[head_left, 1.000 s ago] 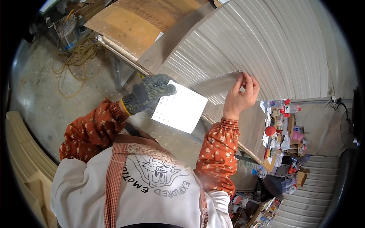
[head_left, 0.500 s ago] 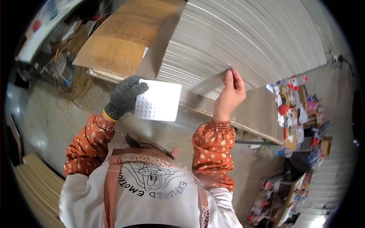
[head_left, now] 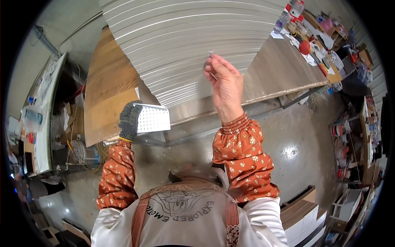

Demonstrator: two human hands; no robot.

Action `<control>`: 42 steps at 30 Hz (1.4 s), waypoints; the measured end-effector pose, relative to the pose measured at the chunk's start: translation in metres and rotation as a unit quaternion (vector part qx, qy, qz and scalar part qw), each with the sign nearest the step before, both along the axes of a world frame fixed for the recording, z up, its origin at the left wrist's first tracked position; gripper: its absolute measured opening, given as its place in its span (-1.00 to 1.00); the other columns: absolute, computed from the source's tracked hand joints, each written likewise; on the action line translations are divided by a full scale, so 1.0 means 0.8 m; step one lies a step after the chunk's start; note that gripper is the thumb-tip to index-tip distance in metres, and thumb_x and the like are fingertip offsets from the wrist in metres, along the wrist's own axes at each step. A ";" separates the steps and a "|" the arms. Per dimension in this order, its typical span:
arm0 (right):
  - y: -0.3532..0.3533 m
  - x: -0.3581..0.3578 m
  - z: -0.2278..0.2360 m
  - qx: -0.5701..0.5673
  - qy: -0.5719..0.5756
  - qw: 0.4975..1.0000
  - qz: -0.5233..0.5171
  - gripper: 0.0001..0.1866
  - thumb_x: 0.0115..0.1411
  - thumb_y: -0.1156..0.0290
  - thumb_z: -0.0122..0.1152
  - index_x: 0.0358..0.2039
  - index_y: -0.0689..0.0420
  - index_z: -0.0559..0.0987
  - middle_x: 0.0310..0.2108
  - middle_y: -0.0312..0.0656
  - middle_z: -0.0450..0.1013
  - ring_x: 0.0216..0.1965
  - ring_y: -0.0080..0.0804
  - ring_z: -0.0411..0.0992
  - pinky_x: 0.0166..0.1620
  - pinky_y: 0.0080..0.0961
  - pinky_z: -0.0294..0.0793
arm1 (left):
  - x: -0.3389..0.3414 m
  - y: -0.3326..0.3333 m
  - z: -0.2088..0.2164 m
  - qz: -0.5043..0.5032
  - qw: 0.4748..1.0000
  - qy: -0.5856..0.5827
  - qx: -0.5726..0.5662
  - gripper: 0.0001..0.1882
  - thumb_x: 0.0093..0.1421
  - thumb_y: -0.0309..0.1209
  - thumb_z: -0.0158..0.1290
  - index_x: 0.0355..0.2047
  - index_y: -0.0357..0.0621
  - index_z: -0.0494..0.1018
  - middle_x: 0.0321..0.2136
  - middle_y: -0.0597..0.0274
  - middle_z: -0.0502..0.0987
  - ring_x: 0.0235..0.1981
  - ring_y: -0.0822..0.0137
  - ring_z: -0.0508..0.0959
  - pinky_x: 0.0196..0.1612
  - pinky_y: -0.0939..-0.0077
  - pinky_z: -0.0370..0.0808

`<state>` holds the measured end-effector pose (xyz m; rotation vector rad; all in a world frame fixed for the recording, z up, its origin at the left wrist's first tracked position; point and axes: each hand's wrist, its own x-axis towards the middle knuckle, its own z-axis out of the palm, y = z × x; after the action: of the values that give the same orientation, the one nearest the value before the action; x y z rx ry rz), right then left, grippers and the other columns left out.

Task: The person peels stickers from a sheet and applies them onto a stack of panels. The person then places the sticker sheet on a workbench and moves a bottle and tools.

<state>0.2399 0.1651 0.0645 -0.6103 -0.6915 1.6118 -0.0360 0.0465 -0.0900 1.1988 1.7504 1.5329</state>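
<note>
My left hand [head_left: 130, 119], in a dark grey knitted glove with a yellow cuff, grips the left edge of a white sheet [head_left: 154, 119] marked with rows of small grey dots. The sheet hangs tilted in front of the bench edge. My bare right hand [head_left: 226, 80] is raised over a stack of pale grey ribbed panels [head_left: 185, 37]. Thumb and forefinger pinch a tiny clear piece [head_left: 210, 52], too small to name. The fingers hide part of the panel surface beneath; whether they touch it I cannot tell.
The panels lie on a wooden-topped bench [head_left: 284, 76]. Bottles [head_left: 283, 20], a red round object [head_left: 304, 47] and clutter crowd its far right. A white-topped table [head_left: 45, 123] stands at left, shelving [head_left: 349, 144] at right. Boards [head_left: 300, 214] lean at lower right.
The view has turned, so the panels sit more to the left. My right hand stays pinched on the small piece, turned more palm-up. The white sheet is now tilted and looks foreshortened.
</note>
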 end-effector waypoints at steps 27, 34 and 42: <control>-0.010 -0.025 0.003 -0.024 0.078 0.994 -0.071 -0.78 0.07 0.46 0.18 -0.28 0.30 0.49 -0.42 -0.24 0.48 -0.51 -0.63 0.35 -0.38 -0.70 0.34 | 0.008 0.001 0.002 0.011 0.998 -0.002 0.055 -0.83 0.13 -0.45 -0.01 -0.28 -0.24 0.45 -0.35 0.27 0.49 -0.32 0.46 0.42 -0.21 0.57 0.36; -0.005 -0.026 0.008 -0.032 0.049 0.995 -0.086 -0.83 0.07 0.43 0.19 -0.38 0.27 0.50 -0.50 -0.29 0.46 -0.55 -0.65 0.31 -0.43 -0.70 0.31 | 0.010 0.000 0.002 0.013 0.998 -0.020 0.053 -0.82 0.13 -0.44 -0.01 -0.27 -0.24 0.45 -0.34 0.28 0.49 -0.31 0.47 0.42 -0.21 0.57 0.35; -0.002 -0.025 0.012 -0.020 -0.009 0.995 -0.096 -0.87 0.07 0.45 0.18 -0.44 0.26 0.50 -0.55 -0.32 0.42 -0.58 -0.67 0.28 -0.45 -0.73 0.30 | 0.007 -0.001 0.001 0.024 0.999 0.019 0.039 -0.82 0.15 -0.44 -0.03 -0.26 -0.27 0.44 -0.32 0.25 0.49 -0.30 0.45 0.42 -0.17 0.55 0.36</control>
<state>0.2203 0.1634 0.0742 -0.6990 -0.5961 1.4463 -0.0301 0.0459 -0.0889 1.2396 1.7709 1.6308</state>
